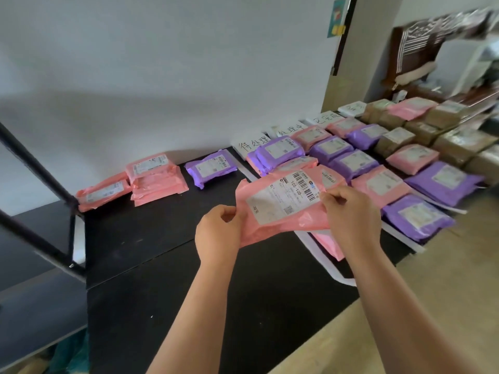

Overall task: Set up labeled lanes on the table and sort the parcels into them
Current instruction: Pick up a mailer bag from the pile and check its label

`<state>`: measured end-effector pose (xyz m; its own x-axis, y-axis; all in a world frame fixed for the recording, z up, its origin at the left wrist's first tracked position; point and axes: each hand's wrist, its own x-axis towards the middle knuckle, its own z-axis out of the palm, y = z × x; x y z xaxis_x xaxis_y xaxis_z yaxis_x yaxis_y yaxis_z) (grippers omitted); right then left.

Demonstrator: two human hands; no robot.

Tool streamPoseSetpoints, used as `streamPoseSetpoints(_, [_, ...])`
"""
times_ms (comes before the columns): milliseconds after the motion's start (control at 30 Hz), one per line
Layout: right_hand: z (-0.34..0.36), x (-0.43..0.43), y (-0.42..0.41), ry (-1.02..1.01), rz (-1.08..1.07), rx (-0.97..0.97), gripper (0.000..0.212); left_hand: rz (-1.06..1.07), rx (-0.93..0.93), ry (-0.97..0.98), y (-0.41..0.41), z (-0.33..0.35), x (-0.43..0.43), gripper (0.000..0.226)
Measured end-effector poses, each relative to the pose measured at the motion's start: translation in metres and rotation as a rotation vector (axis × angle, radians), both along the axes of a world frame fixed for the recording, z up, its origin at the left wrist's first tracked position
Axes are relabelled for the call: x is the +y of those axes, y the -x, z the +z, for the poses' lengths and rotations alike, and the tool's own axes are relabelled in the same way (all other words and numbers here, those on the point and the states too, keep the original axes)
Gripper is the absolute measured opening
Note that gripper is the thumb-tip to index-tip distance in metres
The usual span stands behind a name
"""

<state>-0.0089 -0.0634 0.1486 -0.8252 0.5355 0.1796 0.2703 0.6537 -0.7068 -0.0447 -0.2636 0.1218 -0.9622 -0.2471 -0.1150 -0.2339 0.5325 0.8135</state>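
Black table point(189, 306) under L hand point(218, 236) and R hand point(353, 214). Rows point(378, 160) of pink + purple bags run beyond and to the R of R hand, w/ brown boxes point(453, 141) farther R. Pink stack point(156, 182) lies beyond and well L of L hand, by the wall. Pink parcel point(280, 209) is held btw both hands over the table, barcode label facing up. L hand pinches its L edge, thumb on top. R hand pinches its R edge at the label corner, fingers curled. Purple bag point(210, 167) sits beyond L hand, just R of the stack. Handwritten signs point(251, 145) sit beyond the parcel, at the wall.
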Motion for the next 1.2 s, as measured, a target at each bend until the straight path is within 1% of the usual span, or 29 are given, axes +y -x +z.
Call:
streamPoseSetpoints(67, [-0.006,0.029,-0.001,-0.001,0.001,-0.029,0.011,0.001,-0.019,0.013,-0.001,-0.004,0.028,0.021])
streamPoseSetpoints(200, [-0.023,0.097,-0.008,-0.019,-0.043,-0.052,0.016,-0.041,-0.088,0.023,-0.006,-0.016,0.096,0.019])
streamPoseSetpoints(333, [-0.040,0.160,-0.012,0.001,-0.042,-0.137,0.017,-0.093,-0.138,0.062,-0.015,-0.033,0.154,0.023])
streamPoseSetpoints(467, [-0.064,0.200,-0.015,-0.014,-0.042,-0.238,0.019,-0.133,-0.205,0.131,-0.023,-0.054,0.192,0.023])
streamPoseSetpoints(600, [-0.082,0.222,-0.015,0.000,-0.041,-0.311,0.020,-0.148,-0.259,0.170,-0.024,-0.066,0.215,0.019])
streamPoseSetpoints(700, [-0.091,0.237,-0.007,0.035,-0.053,-0.316,0.019,-0.143,-0.257,0.160,-0.012,-0.068,0.230,0.017])
streamPoseSetpoints(833, [-0.099,0.257,0.018,0.012,-0.091,-0.338,0.020,-0.199,-0.227,0.147,0.013,-0.068,0.250,0.017])
streamPoseSetpoints(967, [-0.104,0.280,0.040,0.032,-0.155,-0.363,0.023,-0.288,-0.202,0.156,0.044,-0.070,0.274,0.017])
streamPoseSetpoints(1067, [-0.112,0.303,0.045,0.072,-0.211,-0.342,0.027,-0.360,-0.198,0.121,0.057,-0.074,0.300,0.013])
streamPoseSetpoints(1200, [-0.115,0.340,0.041,0.084,-0.264,-0.398,0.032,-0.444,-0.174,0.095,0.064,-0.080,0.341,0.012])
